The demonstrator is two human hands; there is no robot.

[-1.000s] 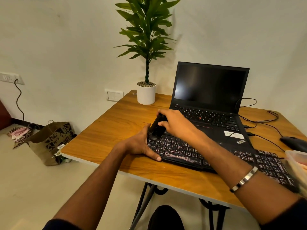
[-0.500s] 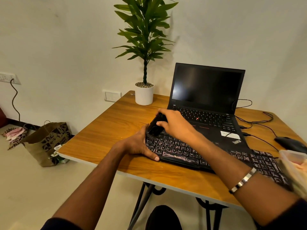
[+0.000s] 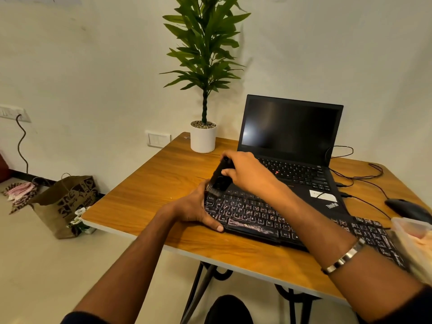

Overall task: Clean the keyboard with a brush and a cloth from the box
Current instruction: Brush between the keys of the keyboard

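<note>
Wooden table [image 3: 149, 195] | your right hand [image 3: 247, 174] pinches brush [image 3: 219, 178] at keyboard's [image 3: 257, 218] 10 o'clock corner | left hand [image 3: 194, 209] clamps that end | long axis runs toward 4 o'clock.

Plain cream wall [image 3: 98, 66] fills upper frame, lit evenly, soft plant shadow right of centre. Pale floor [image 3: 35, 265] lower left. Wooden table [image 3: 149, 190] centre right, white edge, dark curved metal legs [image 3: 198, 284] below. White wall socket [image 3: 159, 138] just left of table's far corner. Switch plate [image 3: 11, 112] at left edge, black cable [image 3: 21, 146] hanging from it. Brown paper bag [image 3: 63, 202] on floor beside table; patterned cloth heap [image 3: 19, 195] near left edge.
</note>
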